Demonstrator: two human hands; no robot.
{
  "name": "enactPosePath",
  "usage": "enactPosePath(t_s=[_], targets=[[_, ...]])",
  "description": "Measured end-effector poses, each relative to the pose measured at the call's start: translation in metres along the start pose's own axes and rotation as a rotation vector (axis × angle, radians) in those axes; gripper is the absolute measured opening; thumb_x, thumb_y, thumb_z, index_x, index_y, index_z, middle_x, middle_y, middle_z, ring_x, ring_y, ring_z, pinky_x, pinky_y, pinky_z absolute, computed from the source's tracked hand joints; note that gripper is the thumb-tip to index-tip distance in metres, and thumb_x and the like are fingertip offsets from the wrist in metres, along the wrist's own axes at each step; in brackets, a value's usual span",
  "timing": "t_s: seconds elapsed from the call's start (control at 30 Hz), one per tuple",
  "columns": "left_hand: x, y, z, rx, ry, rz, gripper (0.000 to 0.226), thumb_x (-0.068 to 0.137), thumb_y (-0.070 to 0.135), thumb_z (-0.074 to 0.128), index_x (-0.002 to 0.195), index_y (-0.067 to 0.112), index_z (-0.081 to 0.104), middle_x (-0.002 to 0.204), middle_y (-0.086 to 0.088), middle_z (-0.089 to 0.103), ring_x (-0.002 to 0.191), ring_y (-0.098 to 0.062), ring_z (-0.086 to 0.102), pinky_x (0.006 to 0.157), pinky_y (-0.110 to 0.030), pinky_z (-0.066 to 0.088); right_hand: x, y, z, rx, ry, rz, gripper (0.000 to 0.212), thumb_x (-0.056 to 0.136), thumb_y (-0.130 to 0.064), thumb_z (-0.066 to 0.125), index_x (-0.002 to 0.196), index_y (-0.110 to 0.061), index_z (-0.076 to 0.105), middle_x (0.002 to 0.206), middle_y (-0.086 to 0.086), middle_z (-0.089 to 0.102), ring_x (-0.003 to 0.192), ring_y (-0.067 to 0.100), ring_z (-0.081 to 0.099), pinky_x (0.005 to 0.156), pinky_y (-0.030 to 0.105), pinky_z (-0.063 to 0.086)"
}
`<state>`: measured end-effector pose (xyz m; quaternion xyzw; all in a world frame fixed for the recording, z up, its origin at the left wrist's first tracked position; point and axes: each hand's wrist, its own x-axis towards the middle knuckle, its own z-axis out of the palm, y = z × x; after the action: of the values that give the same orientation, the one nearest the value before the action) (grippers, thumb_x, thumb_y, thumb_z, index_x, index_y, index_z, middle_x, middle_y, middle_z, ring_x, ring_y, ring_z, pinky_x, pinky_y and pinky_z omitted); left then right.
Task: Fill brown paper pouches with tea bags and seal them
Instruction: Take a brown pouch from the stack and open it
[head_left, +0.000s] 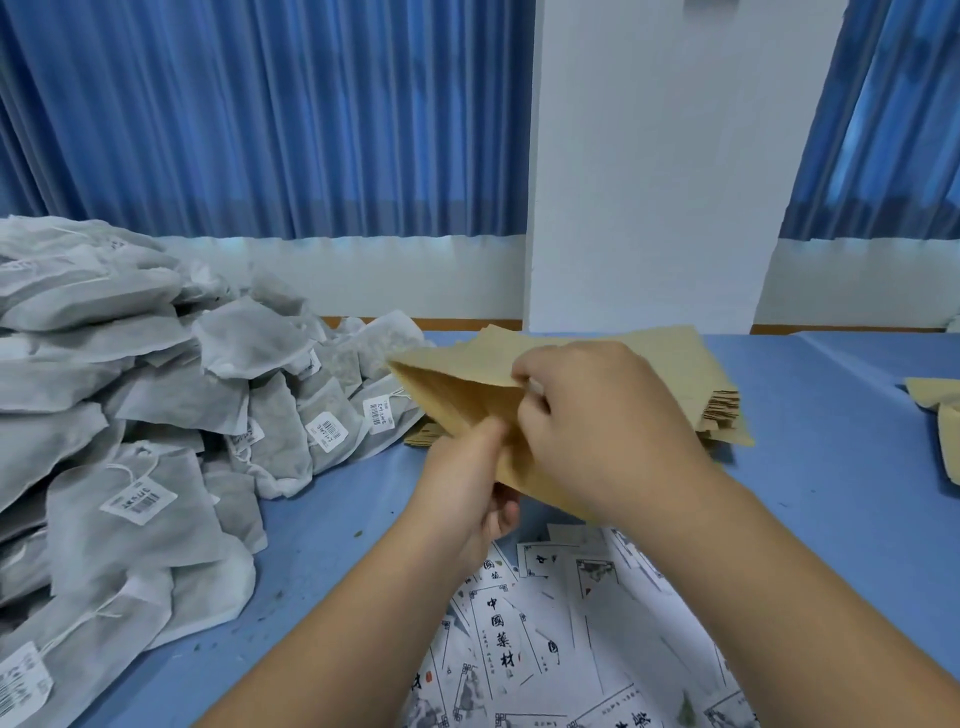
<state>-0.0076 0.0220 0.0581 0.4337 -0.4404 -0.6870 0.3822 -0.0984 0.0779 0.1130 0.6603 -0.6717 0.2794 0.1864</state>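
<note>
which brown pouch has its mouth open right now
The pouch gripped by the left hand and right hand, its mouth spread apart. The stack behind it and the loose pouches at the right edge lie untouched.

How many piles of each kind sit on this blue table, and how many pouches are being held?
Heap of white tea bags: 1
Piles of brown pouches: 2, the middle pile and the right-edge pile
Spread of printed sheets: 1
Held pouch: 1, gripped by left hand and right hand
Total: 5
</note>
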Motion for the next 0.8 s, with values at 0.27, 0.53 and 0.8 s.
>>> enactPosePath(t_s=[0.27,0.53,0.8], targets=[[-0.038,0.043,0.002,1.385,0.383,0.866,0.044,0.087,0.046,0.050,0.054,0.019,0.039,0.053,0.004,0.048,0.058,-0.019,0.049,0.047,-0.028,0.033,0.009,0.021,-0.009,0.018,-0.037,0.090,0.020,0.080,-0.016,0.054,0.092,-0.017,0.070,0.082,0.006,0.065,0.084,0.031,0.059,0.071,0.036,0.051],[-0.035,0.038,-0.002,1.511,-0.172,1.196,0.042,0.078,0.056,0.064,0.098,0.019,0.060,0.104,0.008,0.057,0.101,-0.015,0.053,0.089,-0.034,0.040,0.012,0.036,-0.026,0.196,-0.060,0.116,0.029,0.080,-0.014,0.055,0.097,-0.028,0.074,0.061,-0.013,0.049,0.068,0.011,0.051,0.059,0.026,0.039],[-0.013,0.025,0.006,1.711,-0.003,1.147,0.035,0.079,0.039,0.057,0.110,0.024,0.052,0.108,-0.004,0.053,0.102,-0.026,0.047,0.076,-0.032,0.030,0.009,0.025,-0.026,0.177,-0.073,0.028,0.026,0.083,-0.016,0.054,0.097,-0.029,0.072,0.071,-0.010,0.056,0.077,0.019,0.057,0.067,0.030,0.047]])
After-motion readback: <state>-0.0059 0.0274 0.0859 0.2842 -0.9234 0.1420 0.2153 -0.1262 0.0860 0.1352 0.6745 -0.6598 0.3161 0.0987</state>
